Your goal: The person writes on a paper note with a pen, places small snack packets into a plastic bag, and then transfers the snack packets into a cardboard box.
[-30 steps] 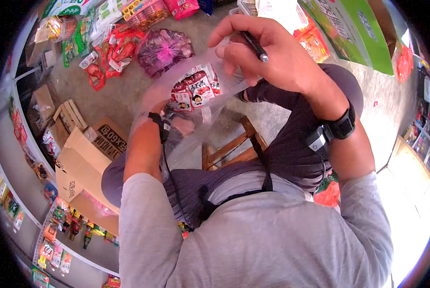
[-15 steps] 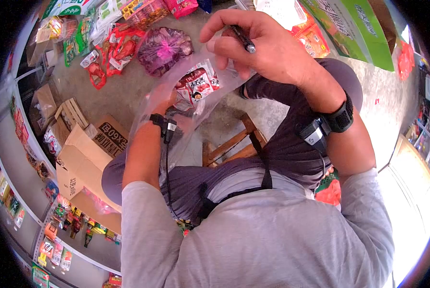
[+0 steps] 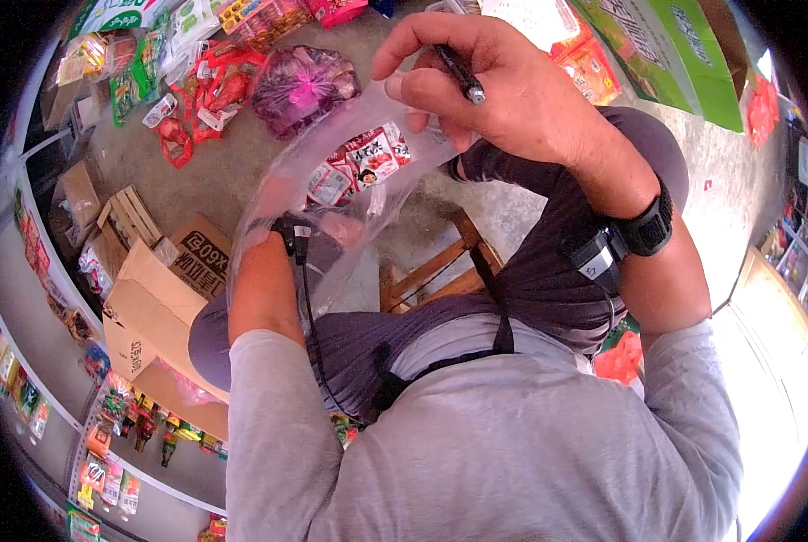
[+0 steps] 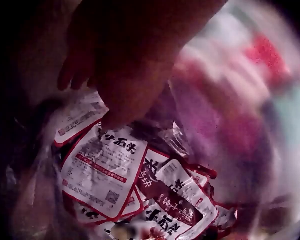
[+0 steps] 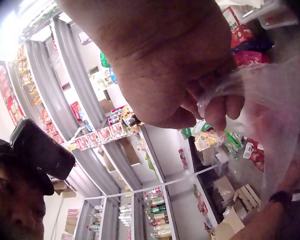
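Observation:
My right hand (image 3: 503, 90) holds up the rim of a clear plastic bag (image 3: 386, 230). A black pen (image 3: 459, 72) sits between its fingers. In the right wrist view, curled fingers (image 5: 217, 112) pinch the bag's edge. My left hand (image 4: 130, 65) reaches inside the bag, seen through the plastic in the head view. Several red-and-white snack packets (image 3: 359, 167) lie in the bag. In the left wrist view, the dark left hand overlaps the top of a packet (image 4: 106, 170) with printed labels; I cannot tell whether it grips it.
A purple bag tied at the top (image 3: 305, 90) and red snack packs (image 3: 219, 86) lie on the floor beyond. An opened cardboard box (image 3: 156, 307) stands at left, near shelves of goods. A small wooden stool (image 3: 445, 266) is between the legs. A green carton (image 3: 666, 54) stands at upper right.
The right hand has risen slightly toward the upper left, lifting the bag's rim. The left hand has shifted left within the bag, and a packet's label side now shows.

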Tool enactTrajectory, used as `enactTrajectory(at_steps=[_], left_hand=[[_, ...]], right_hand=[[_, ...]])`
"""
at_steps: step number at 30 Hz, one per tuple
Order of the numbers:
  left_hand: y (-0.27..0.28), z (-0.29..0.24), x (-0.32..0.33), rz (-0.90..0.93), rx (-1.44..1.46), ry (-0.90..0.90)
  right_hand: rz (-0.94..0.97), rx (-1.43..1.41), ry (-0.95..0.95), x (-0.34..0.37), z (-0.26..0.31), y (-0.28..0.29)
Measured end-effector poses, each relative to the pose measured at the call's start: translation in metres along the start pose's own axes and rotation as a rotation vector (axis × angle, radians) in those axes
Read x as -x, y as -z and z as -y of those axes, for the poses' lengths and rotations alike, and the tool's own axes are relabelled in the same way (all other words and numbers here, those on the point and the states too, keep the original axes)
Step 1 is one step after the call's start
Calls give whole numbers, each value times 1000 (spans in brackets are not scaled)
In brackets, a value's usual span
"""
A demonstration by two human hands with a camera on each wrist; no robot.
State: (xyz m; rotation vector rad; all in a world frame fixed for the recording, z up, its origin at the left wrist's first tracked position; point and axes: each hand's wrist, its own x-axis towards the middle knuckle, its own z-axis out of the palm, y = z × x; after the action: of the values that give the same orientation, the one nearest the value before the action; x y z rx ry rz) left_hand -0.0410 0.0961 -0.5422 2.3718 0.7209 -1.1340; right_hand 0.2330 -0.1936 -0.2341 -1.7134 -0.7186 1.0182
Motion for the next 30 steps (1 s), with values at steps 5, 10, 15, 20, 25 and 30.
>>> enactTrajectory(at_steps=[5,10,15,20,25,30], left_hand=[[-26,-15,6,48,-70,89],[-35,-26,10,99,-110,147],[-32,-16,19,138,-93,191],[-39,-14,19,120,-123,221],[-38,-23,18,-12,-198,239],[-28,-12,14,-96,-244,203]], right_hand=[[-7,-46,7,-2,-5,-4],[-54,100,151,-8,-11,-5],[91,-156,-15,-5,17,4],[-47,-21,138,2,16,-9],[-46,-69,104,-6,4,-4],[-31,-24,-88,-6,28,5]])
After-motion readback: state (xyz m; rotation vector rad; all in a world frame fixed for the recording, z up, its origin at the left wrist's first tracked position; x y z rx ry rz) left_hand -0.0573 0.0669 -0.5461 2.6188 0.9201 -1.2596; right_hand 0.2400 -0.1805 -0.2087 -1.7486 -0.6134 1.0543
